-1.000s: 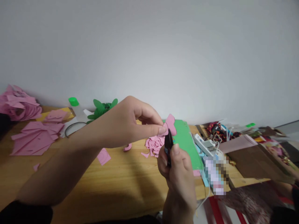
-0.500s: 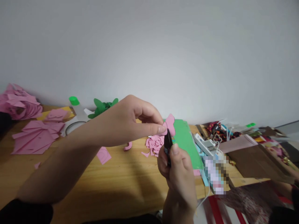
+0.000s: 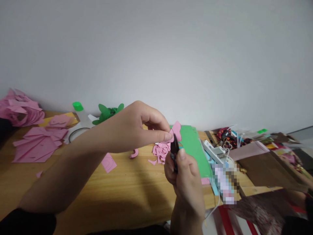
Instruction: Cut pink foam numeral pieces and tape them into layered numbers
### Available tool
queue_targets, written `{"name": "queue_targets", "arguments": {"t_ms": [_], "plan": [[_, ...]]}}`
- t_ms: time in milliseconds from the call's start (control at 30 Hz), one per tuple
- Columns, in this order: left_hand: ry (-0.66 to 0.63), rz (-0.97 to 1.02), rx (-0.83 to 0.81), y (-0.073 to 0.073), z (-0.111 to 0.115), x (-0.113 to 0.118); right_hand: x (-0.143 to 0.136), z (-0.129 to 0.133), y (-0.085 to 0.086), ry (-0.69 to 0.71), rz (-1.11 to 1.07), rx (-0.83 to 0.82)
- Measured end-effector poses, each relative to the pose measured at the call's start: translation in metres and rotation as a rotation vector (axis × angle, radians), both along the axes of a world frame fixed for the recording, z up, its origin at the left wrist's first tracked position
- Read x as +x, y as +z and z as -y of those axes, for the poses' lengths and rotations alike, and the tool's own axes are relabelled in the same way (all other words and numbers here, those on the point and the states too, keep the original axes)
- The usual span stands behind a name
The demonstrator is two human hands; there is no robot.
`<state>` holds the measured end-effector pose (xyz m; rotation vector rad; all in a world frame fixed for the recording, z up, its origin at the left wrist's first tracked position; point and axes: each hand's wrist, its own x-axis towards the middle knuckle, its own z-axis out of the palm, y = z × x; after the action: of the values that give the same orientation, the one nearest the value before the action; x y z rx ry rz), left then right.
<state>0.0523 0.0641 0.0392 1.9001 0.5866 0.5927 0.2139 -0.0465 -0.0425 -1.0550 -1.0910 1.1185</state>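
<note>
Between thumb and fingers, my left hand (image 3: 149, 129) pinches a small pink paper cutout (image 3: 177, 128) with rounded edges. My right hand (image 3: 184, 174) is wrapped round a pair of dark scissors (image 3: 174, 147), blades pointing up. The blades meet the lower edge of the paper, close to my left thumb. The scissor handles are mostly hidden by my fingers. Below and behind my hands, a heap of pink paper scraps (image 3: 161, 152) lies beside a green sheet (image 3: 192, 147). A pink square with drawn curves (image 3: 109, 163) rests on the wooden table (image 3: 117, 192).
Stacked pink paper (image 3: 39, 143) and a pink pile (image 3: 21, 106) sit at left. Near the wall stand a green-capped bottle (image 3: 78, 107) and green paper shapes (image 3: 106, 112). At right lie a white power strip (image 3: 215, 151), a brown folder (image 3: 266, 166) and assorted clutter.
The pink cutout and the scissors have shifted slightly left and down. My right hand has moved a little with them, while my left hand stays nearly in place.
</note>
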Motion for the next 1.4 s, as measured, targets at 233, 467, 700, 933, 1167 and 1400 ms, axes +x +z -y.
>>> {"name": "queue_targets", "arguments": {"t_ms": [233,467,700,933,1167,1400], "plan": [[-0.002,-0.003,0.008,-0.0005,0.0003,0.001,0.0009,0.0015,-0.0008,-0.008,0.017,-0.017],[-0.006,-0.058,0.047,-0.0004,0.0005,0.0015,0.0017,0.0005,-0.0021,0.009,0.014,-0.012],[-0.029,-0.072,0.029,-0.0004,0.0004,0.0011,0.001,0.0008,-0.0012,-0.001,0.031,-0.018],[-0.053,-0.078,-0.011,-0.0022,0.0004,0.0002,0.003,0.0031,-0.0029,-0.013,0.028,-0.026],[-0.073,-0.076,-0.014,-0.0013,0.0016,0.0013,0.0027,0.0032,-0.0009,-0.01,0.029,-0.025],[-0.094,-0.119,0.001,0.0016,-0.0002,0.002,0.0006,0.0034,0.0008,0.006,0.024,-0.043]]}}
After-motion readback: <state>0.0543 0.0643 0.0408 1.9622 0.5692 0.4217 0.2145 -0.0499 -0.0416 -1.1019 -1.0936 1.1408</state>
